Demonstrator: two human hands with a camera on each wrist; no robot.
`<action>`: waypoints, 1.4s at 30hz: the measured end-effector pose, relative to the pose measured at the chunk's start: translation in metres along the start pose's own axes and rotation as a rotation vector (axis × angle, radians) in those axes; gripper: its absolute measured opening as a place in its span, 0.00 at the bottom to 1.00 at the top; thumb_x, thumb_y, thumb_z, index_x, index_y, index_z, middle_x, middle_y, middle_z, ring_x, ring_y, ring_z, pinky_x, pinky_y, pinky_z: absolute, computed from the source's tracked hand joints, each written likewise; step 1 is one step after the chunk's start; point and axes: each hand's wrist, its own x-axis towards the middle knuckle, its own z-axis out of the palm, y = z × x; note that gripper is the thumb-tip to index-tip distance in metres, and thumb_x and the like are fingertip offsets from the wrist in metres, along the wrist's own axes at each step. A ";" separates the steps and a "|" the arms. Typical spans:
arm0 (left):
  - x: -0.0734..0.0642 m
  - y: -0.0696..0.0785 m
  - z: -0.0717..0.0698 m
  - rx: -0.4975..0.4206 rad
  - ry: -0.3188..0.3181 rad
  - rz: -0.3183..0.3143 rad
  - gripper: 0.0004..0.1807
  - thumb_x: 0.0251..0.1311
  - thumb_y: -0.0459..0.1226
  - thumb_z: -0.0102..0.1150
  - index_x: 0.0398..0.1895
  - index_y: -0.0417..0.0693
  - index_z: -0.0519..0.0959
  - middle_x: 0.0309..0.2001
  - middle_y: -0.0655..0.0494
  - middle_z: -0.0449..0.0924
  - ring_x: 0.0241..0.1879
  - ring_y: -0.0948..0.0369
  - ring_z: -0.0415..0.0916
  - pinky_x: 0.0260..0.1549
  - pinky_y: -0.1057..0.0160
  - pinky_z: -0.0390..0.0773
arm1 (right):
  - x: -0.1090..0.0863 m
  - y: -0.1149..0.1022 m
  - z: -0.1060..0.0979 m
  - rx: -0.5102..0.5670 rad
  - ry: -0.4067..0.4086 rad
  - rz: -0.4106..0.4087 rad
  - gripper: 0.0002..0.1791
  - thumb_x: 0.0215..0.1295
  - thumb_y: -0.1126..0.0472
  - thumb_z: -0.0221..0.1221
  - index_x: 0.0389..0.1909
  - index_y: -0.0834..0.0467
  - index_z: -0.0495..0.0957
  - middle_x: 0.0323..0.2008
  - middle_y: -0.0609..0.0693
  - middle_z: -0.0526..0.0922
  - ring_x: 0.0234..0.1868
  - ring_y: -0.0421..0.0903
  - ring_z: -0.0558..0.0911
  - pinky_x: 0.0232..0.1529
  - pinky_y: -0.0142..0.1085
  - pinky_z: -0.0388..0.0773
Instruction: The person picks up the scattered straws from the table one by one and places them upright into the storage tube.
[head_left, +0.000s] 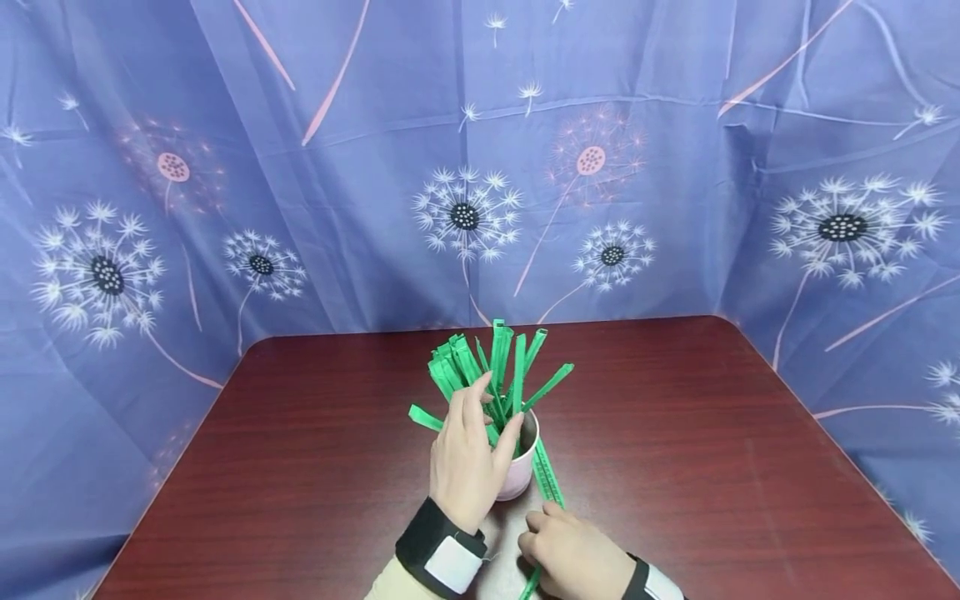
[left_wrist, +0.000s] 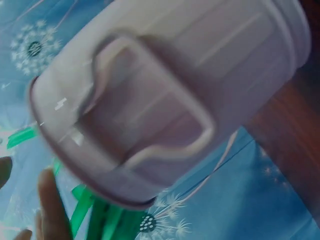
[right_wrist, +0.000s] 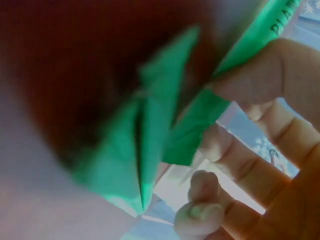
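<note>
A pale pink bucket-like pot (head_left: 516,482), with a looped handle (left_wrist: 172,82) on its side, holds a bunch of flat green strips (head_left: 459,358) that fan out over its rim. My left hand (head_left: 468,458) is at the pot's near left, its fingers and thumb extended among the strips. Between the thumb and fingers of my right hand (head_left: 573,550), in front of the pot, a single green printed strip (head_left: 547,475) is pinched. This strip slants past the pot's right side. Up close, its folded green end (right_wrist: 155,125) and dark lettering show.
Pot and hands are over a dark red wood-grain table (head_left: 315,442) with rounded back corners. A blue cloth with dandelion prints (head_left: 360,208) hangs behind and along the sides. Something pale grey (head_left: 498,550) lies between the wrists. Both wrists wear black straps (head_left: 427,542).
</note>
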 end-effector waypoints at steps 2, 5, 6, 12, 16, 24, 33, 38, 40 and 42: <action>0.003 0.001 -0.003 -0.045 0.033 0.030 0.26 0.62 0.44 0.64 0.60 0.41 0.76 0.40 0.52 0.78 0.29 0.63 0.78 0.18 0.70 0.76 | -0.001 0.002 -0.005 0.040 -0.045 0.038 0.14 0.32 0.64 0.71 0.17 0.47 0.74 0.19 0.39 0.65 0.24 0.38 0.63 0.21 0.26 0.59; 0.007 0.001 -0.009 -0.182 0.029 0.016 0.17 0.64 0.42 0.63 0.52 0.42 0.81 0.35 0.55 0.80 0.27 0.66 0.76 0.18 0.74 0.75 | -0.002 0.010 -0.016 0.111 -0.050 0.090 0.15 0.35 0.62 0.72 0.18 0.47 0.73 0.21 0.37 0.67 0.26 0.37 0.65 0.23 0.27 0.65; 0.008 0.001 -0.012 -0.233 0.010 -0.008 0.16 0.64 0.42 0.62 0.50 0.42 0.83 0.34 0.56 0.80 0.27 0.67 0.76 0.18 0.74 0.76 | -0.002 0.014 -0.020 0.148 -0.052 0.109 0.15 0.37 0.62 0.73 0.18 0.47 0.74 0.22 0.36 0.68 0.27 0.36 0.66 0.24 0.27 0.67; 0.012 -0.006 -0.023 -0.445 -0.260 -0.202 0.18 0.68 0.47 0.57 0.48 0.44 0.86 0.34 0.59 0.85 0.29 0.68 0.79 0.23 0.67 0.82 | -0.005 0.034 -0.041 0.291 0.046 0.182 0.14 0.44 0.63 0.73 0.24 0.47 0.76 0.27 0.33 0.72 0.30 0.32 0.66 0.27 0.28 0.71; 0.008 -0.008 -0.022 -0.537 -0.459 -0.264 0.18 0.68 0.45 0.57 0.50 0.41 0.85 0.39 0.53 0.88 0.30 0.65 0.83 0.26 0.66 0.83 | -0.005 0.034 -0.046 0.401 0.145 0.270 0.15 0.46 0.69 0.68 0.27 0.46 0.76 0.27 0.32 0.73 0.27 0.30 0.67 0.24 0.28 0.70; 0.005 -0.006 -0.021 -0.740 -0.591 -0.334 0.18 0.62 0.29 0.59 0.55 0.42 0.84 0.49 0.48 0.88 0.46 0.52 0.85 0.42 0.60 0.85 | 0.000 0.029 -0.044 0.579 0.236 0.423 0.13 0.53 0.70 0.66 0.29 0.47 0.77 0.23 0.32 0.72 0.23 0.28 0.69 0.19 0.28 0.72; 0.012 -0.001 -0.022 -0.827 -0.445 -0.439 0.23 0.62 0.43 0.64 0.56 0.37 0.82 0.46 0.43 0.87 0.43 0.52 0.86 0.40 0.58 0.88 | 0.003 0.029 -0.044 0.700 0.194 0.473 0.06 0.57 0.65 0.67 0.31 0.51 0.81 0.22 0.34 0.76 0.22 0.29 0.71 0.20 0.29 0.73; 0.013 0.001 -0.021 -0.812 -0.204 -0.437 0.20 0.60 0.43 0.66 0.47 0.35 0.85 0.37 0.44 0.89 0.35 0.58 0.86 0.32 0.59 0.89 | 0.002 0.032 -0.040 0.714 0.106 0.495 0.06 0.59 0.62 0.67 0.36 0.55 0.82 0.27 0.37 0.79 0.25 0.31 0.73 0.23 0.31 0.76; 0.015 0.001 -0.023 -0.823 -0.096 -0.419 0.19 0.60 0.41 0.66 0.46 0.33 0.84 0.38 0.41 0.88 0.33 0.58 0.86 0.30 0.58 0.89 | 0.000 0.034 -0.037 0.708 0.031 0.519 0.10 0.59 0.61 0.67 0.40 0.58 0.82 0.30 0.40 0.81 0.26 0.33 0.74 0.24 0.32 0.76; 0.019 -0.001 -0.028 -0.837 0.006 -0.397 0.19 0.60 0.38 0.66 0.46 0.29 0.83 0.38 0.37 0.87 0.32 0.59 0.86 0.29 0.58 0.89 | -0.003 0.036 -0.033 0.692 -0.050 0.538 0.15 0.58 0.60 0.68 0.45 0.60 0.81 0.33 0.43 0.81 0.29 0.36 0.76 0.26 0.34 0.77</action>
